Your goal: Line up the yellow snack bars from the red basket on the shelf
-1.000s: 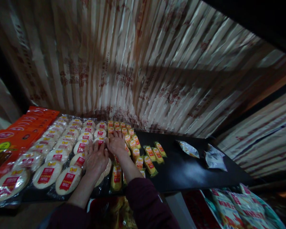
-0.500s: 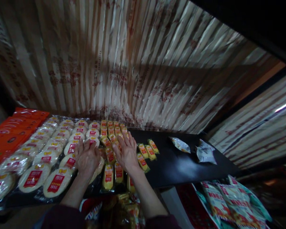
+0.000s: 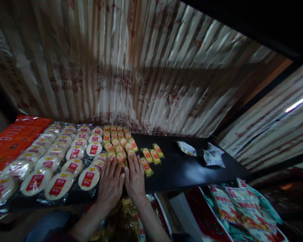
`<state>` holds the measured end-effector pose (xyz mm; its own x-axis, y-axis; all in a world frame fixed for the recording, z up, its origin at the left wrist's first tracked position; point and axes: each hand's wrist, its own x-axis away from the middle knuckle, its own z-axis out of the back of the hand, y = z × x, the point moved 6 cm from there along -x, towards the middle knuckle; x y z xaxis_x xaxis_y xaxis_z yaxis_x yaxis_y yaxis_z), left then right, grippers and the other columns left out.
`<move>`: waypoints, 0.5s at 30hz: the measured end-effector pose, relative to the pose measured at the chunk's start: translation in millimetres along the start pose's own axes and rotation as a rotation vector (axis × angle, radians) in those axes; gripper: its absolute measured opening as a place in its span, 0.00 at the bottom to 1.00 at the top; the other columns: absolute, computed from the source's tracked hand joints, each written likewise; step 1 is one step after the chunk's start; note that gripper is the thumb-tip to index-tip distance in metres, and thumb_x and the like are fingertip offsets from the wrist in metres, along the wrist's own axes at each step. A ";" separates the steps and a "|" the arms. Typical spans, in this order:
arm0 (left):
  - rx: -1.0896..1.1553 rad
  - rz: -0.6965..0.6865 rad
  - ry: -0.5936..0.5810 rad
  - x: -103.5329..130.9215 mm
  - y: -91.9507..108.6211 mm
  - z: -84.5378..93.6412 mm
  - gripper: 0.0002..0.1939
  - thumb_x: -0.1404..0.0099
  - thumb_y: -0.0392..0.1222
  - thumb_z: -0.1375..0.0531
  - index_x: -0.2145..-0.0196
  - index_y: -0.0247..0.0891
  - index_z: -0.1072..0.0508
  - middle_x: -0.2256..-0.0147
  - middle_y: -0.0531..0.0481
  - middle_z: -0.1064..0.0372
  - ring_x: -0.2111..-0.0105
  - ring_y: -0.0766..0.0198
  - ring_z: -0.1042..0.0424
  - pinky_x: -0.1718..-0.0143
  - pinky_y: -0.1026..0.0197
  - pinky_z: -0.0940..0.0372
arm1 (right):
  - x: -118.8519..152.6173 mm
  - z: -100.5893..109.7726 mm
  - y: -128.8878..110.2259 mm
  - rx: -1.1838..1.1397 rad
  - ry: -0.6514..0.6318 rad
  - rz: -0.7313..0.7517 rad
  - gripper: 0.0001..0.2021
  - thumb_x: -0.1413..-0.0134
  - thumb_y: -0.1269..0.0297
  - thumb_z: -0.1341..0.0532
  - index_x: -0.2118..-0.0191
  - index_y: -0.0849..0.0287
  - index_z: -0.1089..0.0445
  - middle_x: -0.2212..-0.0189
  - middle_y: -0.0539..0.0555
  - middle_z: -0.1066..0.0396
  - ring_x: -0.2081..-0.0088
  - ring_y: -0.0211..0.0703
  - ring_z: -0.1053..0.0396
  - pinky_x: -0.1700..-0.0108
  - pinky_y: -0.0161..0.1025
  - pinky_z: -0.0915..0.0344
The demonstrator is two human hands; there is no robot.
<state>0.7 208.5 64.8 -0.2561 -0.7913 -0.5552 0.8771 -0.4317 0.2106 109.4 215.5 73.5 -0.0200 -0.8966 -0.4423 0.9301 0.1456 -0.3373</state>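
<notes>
Closer together and nearer the front edge of the black shelf than a moment ago, my left hand and right hand rest flat-fingered, grasping nothing, against the yellow packets mid-shelf, where an uneven push could buckle their rows.

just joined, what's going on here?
A person has both hands, left hand and right hand, spread side by side at the near end of a block of small yellow packets on a black shelf. Four loose yellow packets lie just right of it. Rows of round white wrapped snacks are on the left, with orange packs beyond.
</notes>
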 end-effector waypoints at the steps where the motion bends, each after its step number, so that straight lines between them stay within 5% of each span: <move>1: -0.006 -0.009 0.021 -0.2 -0.3 -2.2 0.21 0.34 0.41 0.50 0.46 0.31 0.32 0.41 0.36 0.41 0.37 0.45 0.51 0.40 0.40 0.49 | -3.3 0.3 -0.3 -0.014 0.030 0.021 0.23 0.36 0.62 0.54 0.39 0.65 0.41 0.38 0.64 0.46 0.34 0.52 0.57 0.39 0.55 0.47; 10: 0.000 0.010 0.092 -5.4 -1.0 -3.1 0.25 0.35 0.38 0.50 0.42 0.29 0.38 0.39 0.33 0.45 0.36 0.45 0.53 0.39 0.41 0.49 | -21.7 -1.0 -4.0 -0.083 0.103 0.166 0.20 0.36 0.64 0.52 0.43 0.64 0.36 0.41 0.64 0.40 0.37 0.51 0.48 0.40 0.54 0.43; 15: 0.061 0.022 0.073 -9.6 3.2 2.5 0.22 0.35 0.40 0.50 0.45 0.30 0.34 0.41 0.37 0.40 0.36 0.48 0.52 0.37 0.42 0.53 | -19.5 9.6 1.8 -0.102 0.153 0.176 0.20 0.36 0.64 0.52 0.43 0.64 0.37 0.42 0.64 0.39 0.37 0.51 0.49 0.40 0.56 0.44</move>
<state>5.0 213.6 72.8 -0.2043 -0.7683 -0.6066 0.8551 -0.4417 0.2714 115.0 229.3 89.6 0.0763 -0.7813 -0.6194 0.8825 0.3420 -0.3227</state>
